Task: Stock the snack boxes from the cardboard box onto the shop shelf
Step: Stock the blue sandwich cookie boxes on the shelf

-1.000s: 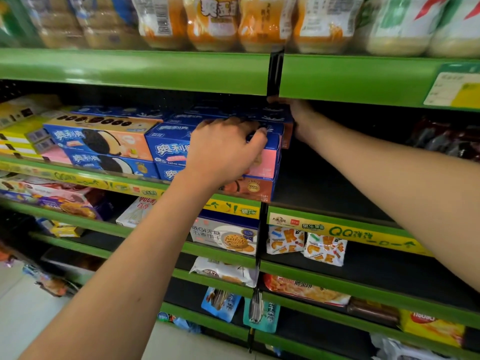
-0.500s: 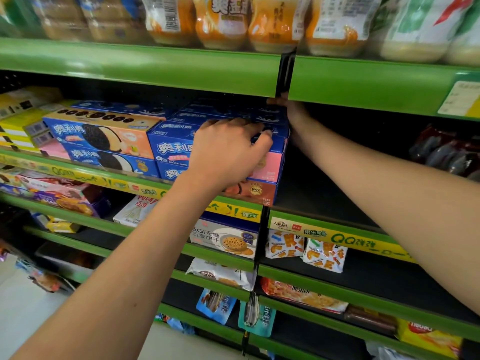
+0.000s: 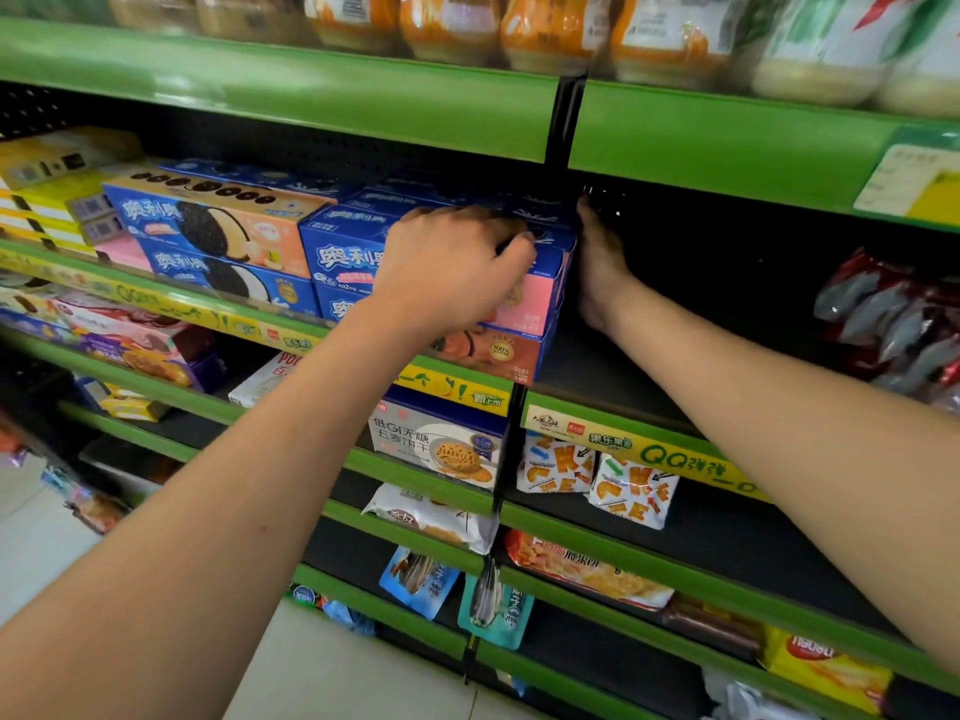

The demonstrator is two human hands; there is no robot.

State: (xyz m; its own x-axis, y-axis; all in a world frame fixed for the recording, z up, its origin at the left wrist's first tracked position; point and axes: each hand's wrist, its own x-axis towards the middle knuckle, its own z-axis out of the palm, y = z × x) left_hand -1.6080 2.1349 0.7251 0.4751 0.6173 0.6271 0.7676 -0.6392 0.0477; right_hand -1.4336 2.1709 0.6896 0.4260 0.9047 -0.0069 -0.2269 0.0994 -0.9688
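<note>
A blue and pink snack box (image 3: 343,257) lies on top of a stack at the right end of the row on the green shop shelf (image 3: 452,392). My left hand (image 3: 452,272) is curled over its top front edge. In the shadow, my right hand (image 3: 600,267) presses flat against the stack's right side, fingers reaching toward the back. An orange-fronted box (image 3: 498,353) sits under it. The cardboard box is out of view.
More cookie boxes (image 3: 208,226) fill the shelf to the left, with yellow boxes (image 3: 47,194) beyond. Red and silver packets (image 3: 893,324) lie at far right, with dark bare shelf (image 3: 701,314) between. The upper shelf lip (image 3: 311,96) hangs low overhead.
Both hands keep their places on the top box. Only my view has shifted slightly.
</note>
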